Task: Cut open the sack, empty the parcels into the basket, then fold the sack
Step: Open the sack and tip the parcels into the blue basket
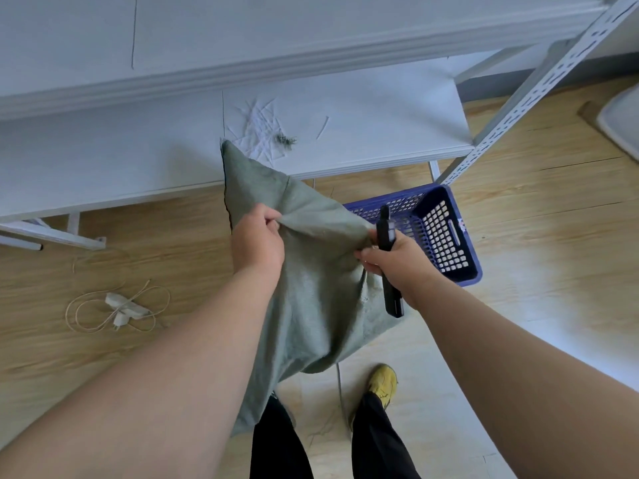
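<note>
The person stands on the wooden floor (553,236) and holds a grey-green sack (311,288) up in front of the body with both hands. The left hand (257,242) pinches a fold of the cloth near the upper middle of the sack, with the fingers curled around it. The right hand (394,259) grips a black cutter (389,267) in the fist and at the same time catches the right edge of the sack with its fingertips. The cutter stands almost upright in the hand, with one end above the fist and the other end below it. I cannot tell if the blade is out.

The sack hangs loose and wrinkled. Its upper corner points up over the front edge of the lower shelf (363,126), and its lower part falls down toward the person's legs.

A blue basket (446,236) with a lattice wall stands on the floor just beside the right hand, below the right front corner of the shelf. What lies inside the basket is not clear.

On the shelf, behind the top of the sack, lie some thin white strips (257,129) in a small heap. On the floor to the left lies a white plug adapter (124,305) with a thin looped cord. A yellow shoe (382,383) is seen below the sack.
</note>
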A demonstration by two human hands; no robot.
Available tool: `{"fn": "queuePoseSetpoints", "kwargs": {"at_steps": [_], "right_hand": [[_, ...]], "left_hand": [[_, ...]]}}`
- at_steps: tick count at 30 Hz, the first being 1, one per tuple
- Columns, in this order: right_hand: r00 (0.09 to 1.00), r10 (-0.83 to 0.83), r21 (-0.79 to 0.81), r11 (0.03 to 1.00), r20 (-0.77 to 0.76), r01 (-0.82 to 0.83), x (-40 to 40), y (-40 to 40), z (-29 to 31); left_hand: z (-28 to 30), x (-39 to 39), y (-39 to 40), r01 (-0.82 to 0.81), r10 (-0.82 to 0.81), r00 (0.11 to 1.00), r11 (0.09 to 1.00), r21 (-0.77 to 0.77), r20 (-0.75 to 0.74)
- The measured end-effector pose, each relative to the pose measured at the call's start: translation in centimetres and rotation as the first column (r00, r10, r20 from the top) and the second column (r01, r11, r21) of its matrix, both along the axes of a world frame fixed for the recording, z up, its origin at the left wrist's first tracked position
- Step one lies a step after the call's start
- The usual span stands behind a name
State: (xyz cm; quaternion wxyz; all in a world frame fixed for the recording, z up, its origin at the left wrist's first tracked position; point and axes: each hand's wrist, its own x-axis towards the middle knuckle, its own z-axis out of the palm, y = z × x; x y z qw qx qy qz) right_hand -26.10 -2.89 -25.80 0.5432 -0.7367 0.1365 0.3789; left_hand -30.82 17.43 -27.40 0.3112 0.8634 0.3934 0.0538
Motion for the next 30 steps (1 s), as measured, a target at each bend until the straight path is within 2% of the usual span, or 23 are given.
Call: {"fn": "queuePoseSetpoints", "kwargs": {"at_steps": [2, 6, 9, 11, 12, 15, 17, 19, 20, 22, 25, 30], "right_hand": [[0.995, 0.007, -0.080, 0.997, 0.104, 0.002, 0.6, 0.4, 1.1], [0.961, -0.058, -0.015, 0.998, 0.270, 0.064, 2.1, 1.2, 4.4], [0.951, -0.041, 0.130, 0.992, 0.307, 0.001, 2.9, 1.6, 7.1], [0.958, -0.085, 0.232, 0.973, 0.275, 0.020, 3.6, 1.9, 8.3], [0.957, -0.111, 0.231, 0.972, 0.269, 0.048, 4.1, 1.8, 8.6], [0.939, -0.170, 0.088, 0.985, 0.298, 0.150, 5.4, 0.3, 8.9], [0.947, -0.120, 0.013, 0.992, 0.299, 0.122, 5.3, -1.4, 8.9], [0.962, -0.018, -0.048, 0.998, 0.274, 0.033, 4.4, -3.3, 8.6], [0.965, 0.016, -0.062, 0.998, 0.262, 0.001, 3.9, -4.1, 8.4], [0.968, 0.038, -0.066, 0.998, 0.247, -0.023, 3.7, -5.7, 8.0], [0.970, 0.080, -0.072, 0.995, 0.229, -0.065, 4.5, -7.5, 7.4], [0.967, 0.136, -0.016, 0.991, 0.217, -0.136, 4.8, -8.3, 7.0]], "left_hand": [[1.6, 1.3, -0.5, 0.004, -0.005, 0.991, 1.000, 0.005, 0.133], [5.2, 4.0, -2.6, 0.030, -0.027, 0.941, 1.000, -0.004, 0.337], [7.8, 5.9, -4.2, 0.158, -0.153, 0.888, 0.987, 0.024, 0.435], [9.5, 6.6, -5.5, 0.264, -0.272, 0.842, 0.961, 0.084, 0.467], [10.1, 6.7, -6.3, 0.318, -0.335, 0.820, 0.941, 0.117, 0.464], [11.3, 6.2, -8.5, 0.448, -0.448, 0.797, 0.888, 0.102, 0.406], [11.6, 5.9, -9.0, 0.524, -0.502, 0.827, 0.851, -0.024, 0.255], [11.9, 6.0, -9.0, 0.587, -0.579, 0.809, 0.786, -0.193, 0.102], [12.1, 6.2, -8.9, 0.575, -0.580, 0.812, 0.772, -0.270, 0.069], [12.4, 7.1, -9.0, 0.468, -0.479, 0.876, 0.811, -0.351, 0.059], [11.8, 9.2, -9.2, 0.327, -0.338, 0.941, 0.911, -0.251, -0.003], [9.1, 13.5, -10.1, 0.204, -0.259, 0.954, 0.930, -0.306, -0.150]]}}
